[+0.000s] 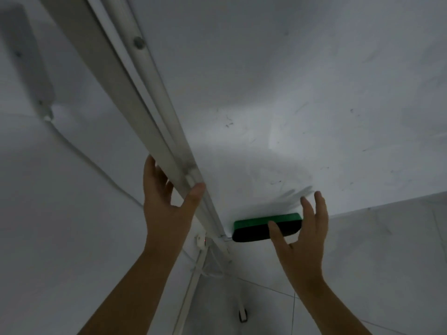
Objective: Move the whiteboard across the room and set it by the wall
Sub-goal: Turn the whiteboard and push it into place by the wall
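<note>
The whiteboard (278,97) fills the upper right of the view, a white surface with faint marker smudges, close in front of me. Its pale frame post (145,102) runs diagonally from the top left down to the middle. My left hand (167,201) wraps this post, thumb on the board side and fingers behind it. My right hand (304,228) is spread open at the board's lower edge, fingers near the surface and thumb touching a green and black eraser (254,227) that rests on the tray.
A white wall (48,213) stands to the left, with a white box (26,61) mounted on it and a cable running down. Below is a pale tiled floor (266,305), the stand's leg and a caster wheel (242,315).
</note>
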Available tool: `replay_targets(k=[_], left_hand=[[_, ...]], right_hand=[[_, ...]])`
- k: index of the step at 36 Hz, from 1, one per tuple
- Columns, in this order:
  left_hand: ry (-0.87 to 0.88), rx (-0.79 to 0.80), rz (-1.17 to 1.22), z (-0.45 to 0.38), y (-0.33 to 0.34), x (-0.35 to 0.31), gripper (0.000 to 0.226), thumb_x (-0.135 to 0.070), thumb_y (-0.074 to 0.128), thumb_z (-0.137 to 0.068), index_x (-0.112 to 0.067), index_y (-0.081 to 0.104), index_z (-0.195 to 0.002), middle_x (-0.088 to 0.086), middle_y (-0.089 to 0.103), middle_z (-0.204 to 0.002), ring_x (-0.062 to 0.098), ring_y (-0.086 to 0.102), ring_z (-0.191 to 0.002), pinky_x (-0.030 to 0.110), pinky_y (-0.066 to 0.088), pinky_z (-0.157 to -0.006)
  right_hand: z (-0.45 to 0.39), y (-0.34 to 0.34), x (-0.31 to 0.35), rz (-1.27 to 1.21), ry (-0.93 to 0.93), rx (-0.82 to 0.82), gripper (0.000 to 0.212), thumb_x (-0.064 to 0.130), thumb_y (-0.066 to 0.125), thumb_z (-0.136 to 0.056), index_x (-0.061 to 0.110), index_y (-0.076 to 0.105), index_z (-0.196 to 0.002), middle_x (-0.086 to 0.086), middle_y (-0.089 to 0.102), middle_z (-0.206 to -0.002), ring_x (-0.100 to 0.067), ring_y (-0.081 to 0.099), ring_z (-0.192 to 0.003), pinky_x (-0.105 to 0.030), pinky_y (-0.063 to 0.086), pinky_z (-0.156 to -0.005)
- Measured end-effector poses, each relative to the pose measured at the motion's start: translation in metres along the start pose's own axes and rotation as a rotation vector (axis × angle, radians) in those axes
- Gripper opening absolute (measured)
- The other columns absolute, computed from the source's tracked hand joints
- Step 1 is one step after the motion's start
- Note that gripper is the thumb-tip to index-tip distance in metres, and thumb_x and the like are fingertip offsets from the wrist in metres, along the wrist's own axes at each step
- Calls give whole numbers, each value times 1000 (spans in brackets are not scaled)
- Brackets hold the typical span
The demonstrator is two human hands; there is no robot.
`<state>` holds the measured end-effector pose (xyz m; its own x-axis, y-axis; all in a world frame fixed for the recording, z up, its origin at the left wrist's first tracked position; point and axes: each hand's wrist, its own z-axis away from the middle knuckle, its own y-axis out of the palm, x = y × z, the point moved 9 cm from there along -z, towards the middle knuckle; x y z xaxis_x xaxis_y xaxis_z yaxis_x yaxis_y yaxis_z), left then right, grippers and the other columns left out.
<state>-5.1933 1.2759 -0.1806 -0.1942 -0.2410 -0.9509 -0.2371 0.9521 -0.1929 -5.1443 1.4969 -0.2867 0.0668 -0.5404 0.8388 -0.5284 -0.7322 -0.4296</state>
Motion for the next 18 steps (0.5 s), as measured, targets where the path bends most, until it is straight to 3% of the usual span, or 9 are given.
replay_targets(k=[2,4,7,9,12,15,18], left_hand=[[53,-16,-3,-8,0,-22,83,-28,65,-58,-20,27,-132,14,46,-131,22,48,-120,45,41,-105],[90,-29,-44,-17,0,-36,80,-28,67,-58,-13,31,-127,8,54,-116,15,55,-107,31,49,-96],[133,-40,-136,-25,0,-45,63,-18,73,-65,-13,38,-117,-20,51,-86,-13,56,-75,2,46,-67],[140,-23,-177,-26,-2,-45,49,-10,69,-71,-20,42,-111,-24,57,-73,-19,54,-70,-1,43,-61],[165,4,-247,-28,-7,-45,39,-12,67,-74,-37,41,-89,-41,58,-71,-19,54,-70,-1,42,-59],[180,-18,-310,-30,-16,-44,42,-10,65,-76,-41,37,-77,-20,55,-66,-19,53,-66,-2,41,-57],[165,-20,-353,-29,-23,-44,44,-7,61,-78,-42,33,-76,-16,47,-72,-24,50,-65,-4,39,-56]], right_hand=[[-8,-1,29,59,-241,-54,66,61,42,-81,20,25,-129,11,-1,-153,-13,0,-140,-31,9,-117],[-22,1,48,105,-366,-102,73,66,42,-78,24,17,-133,18,-15,-151,-13,-7,-140,-33,1,-117],[-40,18,62,236,-416,-119,95,70,46,-72,31,-6,-140,10,-28,-149,-19,-17,-139,-38,-7,-116],[-44,30,64,312,-397,-137,106,70,49,-68,26,-17,-139,4,-35,-147,-23,-24,-137,-41,-13,-114],[-43,42,67,357,-389,-174,113,67,52,-66,21,-20,-138,-1,-37,-146,-27,-27,-136,-43,-16,-112],[-39,50,76,365,-398,-174,112,66,51,-66,19,-20,-139,-4,-37,-146,-27,-26,-136,-44,-16,-112],[-32,57,83,373,-401,-174,111,66,49,-66,16,-19,-139,-6,-36,-146,-29,-26,-136,-45,-15,-112]])
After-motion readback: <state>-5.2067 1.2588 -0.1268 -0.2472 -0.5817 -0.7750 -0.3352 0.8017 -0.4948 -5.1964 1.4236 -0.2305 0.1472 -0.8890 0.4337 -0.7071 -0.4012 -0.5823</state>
